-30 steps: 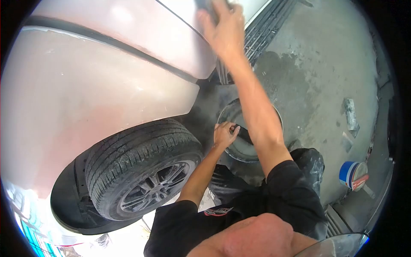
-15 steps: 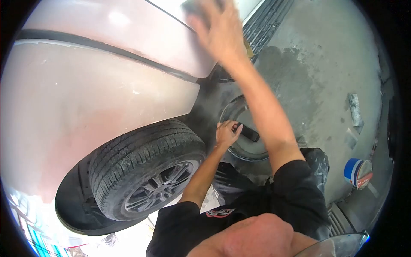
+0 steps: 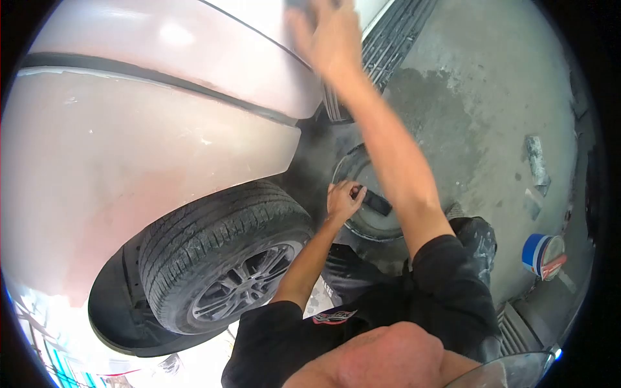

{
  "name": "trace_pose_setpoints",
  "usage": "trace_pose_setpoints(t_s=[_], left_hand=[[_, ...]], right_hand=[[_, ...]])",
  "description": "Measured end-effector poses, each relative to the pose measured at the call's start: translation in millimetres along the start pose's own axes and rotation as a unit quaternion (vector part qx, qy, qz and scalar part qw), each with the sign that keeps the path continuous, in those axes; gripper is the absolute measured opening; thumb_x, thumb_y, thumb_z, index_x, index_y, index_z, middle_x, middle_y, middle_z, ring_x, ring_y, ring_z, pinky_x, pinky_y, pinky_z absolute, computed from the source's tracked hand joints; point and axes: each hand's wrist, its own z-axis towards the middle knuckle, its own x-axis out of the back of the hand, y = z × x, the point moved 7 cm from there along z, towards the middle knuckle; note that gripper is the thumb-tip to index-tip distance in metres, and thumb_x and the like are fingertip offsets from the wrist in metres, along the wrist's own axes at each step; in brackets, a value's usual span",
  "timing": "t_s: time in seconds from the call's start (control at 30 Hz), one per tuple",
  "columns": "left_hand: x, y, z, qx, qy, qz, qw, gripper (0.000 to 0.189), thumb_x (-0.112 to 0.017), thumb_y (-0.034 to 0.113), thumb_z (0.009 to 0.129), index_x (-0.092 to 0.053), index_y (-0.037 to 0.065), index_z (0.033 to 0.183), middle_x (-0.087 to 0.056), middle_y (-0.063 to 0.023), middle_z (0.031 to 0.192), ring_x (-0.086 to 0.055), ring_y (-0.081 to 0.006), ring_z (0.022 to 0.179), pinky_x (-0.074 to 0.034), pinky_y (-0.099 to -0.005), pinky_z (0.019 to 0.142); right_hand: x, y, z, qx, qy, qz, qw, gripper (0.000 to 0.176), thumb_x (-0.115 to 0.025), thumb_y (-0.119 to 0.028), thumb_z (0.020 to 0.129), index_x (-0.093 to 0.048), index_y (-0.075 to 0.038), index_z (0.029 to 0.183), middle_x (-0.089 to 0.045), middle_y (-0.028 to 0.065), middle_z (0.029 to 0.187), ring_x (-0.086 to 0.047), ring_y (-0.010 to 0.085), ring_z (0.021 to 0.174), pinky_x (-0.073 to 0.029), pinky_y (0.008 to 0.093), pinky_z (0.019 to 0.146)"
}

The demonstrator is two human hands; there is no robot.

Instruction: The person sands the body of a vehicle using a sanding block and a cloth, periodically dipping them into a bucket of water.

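My right hand [image 3: 333, 45] is pressed to the pale car body panel [image 3: 246, 55] at the top of the view, blurred by motion. Its fingers are around a dark grey block [image 3: 297, 5], partly cut off by the frame's edge. Lower down, my left hand [image 3: 346, 199] grips one end of a black rectangular block [image 3: 376, 202]. That block is over a round, dark-rimmed tub [image 3: 362, 234] holding cloudy grey liquid. Left of my left forearm stands the car's wheel [image 3: 223, 258], below a pale fender [image 3: 149, 142] with pinkish sanded-looking patches.
A blue and white tub [image 3: 535, 253] with a red-and-white object on its lid stands at the right. A whitish crumpled strip [image 3: 535, 158] lies on the grey floor [image 3: 485, 97]. Long dark bars or pipes [image 3: 398, 45] run beside the car.
My right hand has shifted slightly up and left along the panel, with its block now further out of frame. My left hand stays in nearly the same place.
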Motion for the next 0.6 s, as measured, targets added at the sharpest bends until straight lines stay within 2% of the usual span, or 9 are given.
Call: trace_pose_setpoints(t_s=[0.07, 0.17, 0.2, 0.3, 0.37, 0.43, 0.5, 0.53, 0.6], left_hand=[[0, 0, 3, -0.016, 0.01, -0.009, 1.0, 0.023, -0.077, 0.032, 0.086, -0.073, 0.01, 0.092, -0.068, -0.001, 0.079, -0.065, -0.0194, 0.072, -0.042, -0.0359, 0.078], [1, -1, 0, -0.004, 0.005, -0.006, 1.0, 0.023, -0.077, 0.032, 0.086, -0.073, 0.01, 0.093, -0.068, -0.0012, 0.08, -0.065, -0.0197, 0.073, -0.042, -0.0361, 0.078], [2, 1, 0, 0.004, 0.003, -0.005, 1.0, 0.023, -0.077, 0.032, 0.086, -0.073, 0.01, 0.093, -0.068, -0.0013, 0.08, -0.065, -0.0198, 0.073, -0.042, -0.0361, 0.078], [-2, -2, 0, -0.001, -0.003, 0.001, 1.0, 0.024, -0.077, 0.033, 0.086, -0.073, 0.01, 0.093, -0.069, -0.0016, 0.08, -0.066, -0.0197, 0.074, -0.042, -0.0361, 0.079], [2, 3, 3, -0.005, -0.011, 0.018, 1.0, 0.025, -0.077, 0.033, 0.086, -0.073, 0.009, 0.094, -0.069, -0.0018, 0.081, -0.066, -0.0197, 0.075, -0.043, -0.0361, 0.079], [1, 2, 1, -0.004, -0.013, 0.016, 1.0, 0.025, -0.077, 0.033, 0.086, -0.073, 0.009, 0.094, -0.069, -0.002, 0.081, -0.066, -0.0197, 0.075, -0.043, -0.0361, 0.08], [1, 0, 0, -0.001, -0.003, -0.002, 1.0, 0.026, -0.077, 0.033, 0.087, -0.073, 0.009, 0.095, -0.069, -0.0022, 0.081, -0.066, -0.0199, 0.075, -0.043, -0.0361, 0.08], [0, -2, -2, 0.004, -0.007, 0.0, 1.0, 0.026, -0.077, 0.033, 0.086, -0.073, 0.009, 0.095, -0.069, -0.0022, 0.081, -0.066, -0.0199, 0.075, -0.042, -0.0361, 0.08], [-2, -3, 0, 0.007, -0.012, 0.004, 1.0, 0.027, -0.077, 0.033, 0.086, -0.073, 0.009, 0.095, -0.069, -0.0021, 0.082, -0.066, -0.02, 0.075, -0.042, -0.0362, 0.08]], right_hand=[[-4, -27, -49, 0.131, 0.033, 0.008, 0.991, 0.044, -0.07, -0.031, 0.09, -0.063, -0.018, 0.132, -0.05, 0.0288, 0.128, -0.056, 0.047, 0.107, -0.047, 0.0592, 0.088], [-2, -7, -19, 0.098, 0.052, 0.012, 0.994, 0.044, -0.07, -0.029, 0.09, -0.063, -0.018, 0.132, -0.051, 0.0291, 0.125, -0.057, 0.0467, 0.103, -0.048, 0.0602, 0.087], [8, -1, 11, -0.055, -0.091, 0.025, 0.994, 0.04, -0.059, -0.025, 0.1, -0.052, -0.001, 0.132, -0.051, 0.0258, 0.113, -0.057, 0.0337, 0.097, -0.054, 0.0466, 0.08], [-9, 15, 6, -0.001, 0.041, 0.02, 0.999, 0.045, -0.071, -0.029, 0.089, -0.062, -0.018, 0.132, -0.051, 0.0281, 0.121, -0.056, 0.0462, 0.102, -0.047, 0.0598, 0.088], [-2, -21, -40, 0.099, 0.024, -0.019, 0.995, 0.047, -0.073, -0.033, 0.089, -0.064, -0.013, 0.131, -0.054, 0.0329, 0.125, -0.058, 0.0493, 0.111, -0.051, 0.0544, 0.094], [1, -24, -42, 0.135, 0.038, -0.013, 0.99, 0.048, -0.073, -0.034, 0.09, -0.064, -0.012, 0.131, -0.056, 0.0335, 0.121, -0.059, 0.0496, 0.108, -0.051, 0.055, 0.093], [-11, 9, -6, 0.071, 0.033, 0.006, 0.997, 0.05, -0.071, -0.033, 0.089, -0.06, -0.019, 0.135, -0.05, 0.028, 0.12, -0.054, 0.0468, 0.106, -0.048, 0.0578, 0.086], [21, -10, 9, -0.068, -0.053, 0.071, 0.994, 0.039, -0.06, -0.025, 0.1, -0.051, -0.001, 0.13, -0.051, 0.0264, 0.113, -0.058, 0.0342, 0.096, -0.055, 0.0449, 0.079], [3, -4, -5, -0.005, -0.011, 0.033, 0.999, 0.045, -0.067, -0.03, 0.093, -0.058, -0.012, 0.133, -0.05, 0.0272, 0.12, -0.055, 0.0418, 0.104, -0.051, 0.0525, 0.083]])
